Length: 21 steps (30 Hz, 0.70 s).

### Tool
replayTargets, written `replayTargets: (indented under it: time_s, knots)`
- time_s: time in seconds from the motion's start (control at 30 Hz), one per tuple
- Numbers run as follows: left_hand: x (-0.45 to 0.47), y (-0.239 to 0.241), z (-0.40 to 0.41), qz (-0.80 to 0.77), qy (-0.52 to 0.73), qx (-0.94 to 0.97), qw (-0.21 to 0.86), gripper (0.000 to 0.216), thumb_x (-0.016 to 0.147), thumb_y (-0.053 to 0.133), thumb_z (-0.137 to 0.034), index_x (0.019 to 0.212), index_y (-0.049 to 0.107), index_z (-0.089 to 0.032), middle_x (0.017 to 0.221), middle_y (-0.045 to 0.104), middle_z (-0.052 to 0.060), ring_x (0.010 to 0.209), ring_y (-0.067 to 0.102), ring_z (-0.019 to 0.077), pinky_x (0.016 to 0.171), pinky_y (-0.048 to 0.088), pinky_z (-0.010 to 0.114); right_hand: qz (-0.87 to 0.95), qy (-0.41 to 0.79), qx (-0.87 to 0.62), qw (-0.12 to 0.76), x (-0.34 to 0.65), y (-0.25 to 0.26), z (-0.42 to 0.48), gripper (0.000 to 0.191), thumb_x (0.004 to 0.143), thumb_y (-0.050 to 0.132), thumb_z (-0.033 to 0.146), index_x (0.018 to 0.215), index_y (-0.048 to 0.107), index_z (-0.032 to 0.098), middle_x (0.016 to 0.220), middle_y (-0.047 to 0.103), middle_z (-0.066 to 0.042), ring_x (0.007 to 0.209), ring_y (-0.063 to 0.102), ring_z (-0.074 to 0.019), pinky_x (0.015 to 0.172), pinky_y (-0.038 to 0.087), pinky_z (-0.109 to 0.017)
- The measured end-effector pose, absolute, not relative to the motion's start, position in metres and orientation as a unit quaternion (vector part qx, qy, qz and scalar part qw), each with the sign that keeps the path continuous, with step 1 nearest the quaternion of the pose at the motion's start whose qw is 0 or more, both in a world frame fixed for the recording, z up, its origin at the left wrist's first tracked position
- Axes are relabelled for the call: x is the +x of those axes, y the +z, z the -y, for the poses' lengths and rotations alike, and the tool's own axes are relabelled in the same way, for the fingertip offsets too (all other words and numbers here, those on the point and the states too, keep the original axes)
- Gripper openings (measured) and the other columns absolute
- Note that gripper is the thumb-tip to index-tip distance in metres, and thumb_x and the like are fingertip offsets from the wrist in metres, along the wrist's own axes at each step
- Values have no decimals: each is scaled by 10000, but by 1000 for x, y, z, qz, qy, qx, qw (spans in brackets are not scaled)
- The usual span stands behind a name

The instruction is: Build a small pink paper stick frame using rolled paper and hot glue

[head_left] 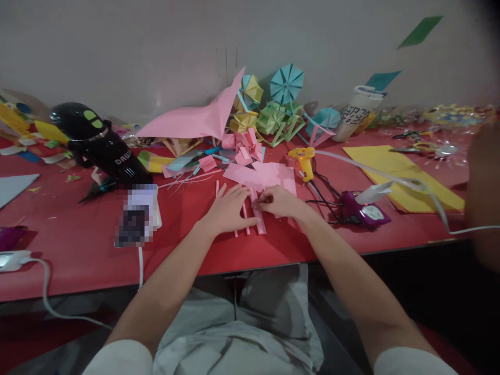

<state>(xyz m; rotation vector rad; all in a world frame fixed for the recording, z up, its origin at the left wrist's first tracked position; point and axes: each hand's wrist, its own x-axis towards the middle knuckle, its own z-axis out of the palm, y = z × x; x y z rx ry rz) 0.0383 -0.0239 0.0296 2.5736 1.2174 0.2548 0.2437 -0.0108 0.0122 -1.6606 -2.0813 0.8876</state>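
Over several thin pink paper sticks (247, 229) my left hand (225, 209) lies with its fingers spread, its thumb reaching to a pink paper strip (261, 227). On the right side of that strip, my right hand (282, 202) has thumb and fingers pinched together at its edge; the exact grip is partly hidden. Just beyond the hands lie flat pink paper sheets (269, 176), and behind them is a pile of folded pink paper pieces (242, 148). A yellow glue gun (303, 160) rests to the right of the sheets.
Left of my hands are a phone (136, 216) with a cable and a black bottle (107, 148). Folded paper umbrellas (287, 84) and a large pink sheet (187, 119) stand along the wall. To the right are a purple power socket (365, 211), yellow paper (406, 179) and a cup (357, 114).
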Motion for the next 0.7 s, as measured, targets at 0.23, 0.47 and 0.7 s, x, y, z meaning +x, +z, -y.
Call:
replayTargets:
  time_s: [0.23,0.47,0.7]
  knots:
    - [39,30,25,-422,96,891,140,692,785,640,-602,1336,521,-202,1492,490,127,1441,363,326,1219,138,582,735,309,-580,165,244,11,10,323,758,743,473,741,738,151,634,658,-44,602,561,-138,595,440,-266]
    - [41,31,25,-423,90,889,149,725,783,646,-590,1376,493,-202,1518,464,121,1449,355,315,1223,143,576,747,312,-564,163,246,9,8,259,790,713,408,784,759,153,716,698,-51,638,568,-136,631,439,-271]
    - [43,29,24,-421,82,890,152,746,794,636,-595,1405,479,-195,1536,443,116,1458,339,320,1223,145,578,767,335,-525,159,249,13,6,191,811,670,296,836,761,129,824,742,-85,711,612,-163,668,448,-285]
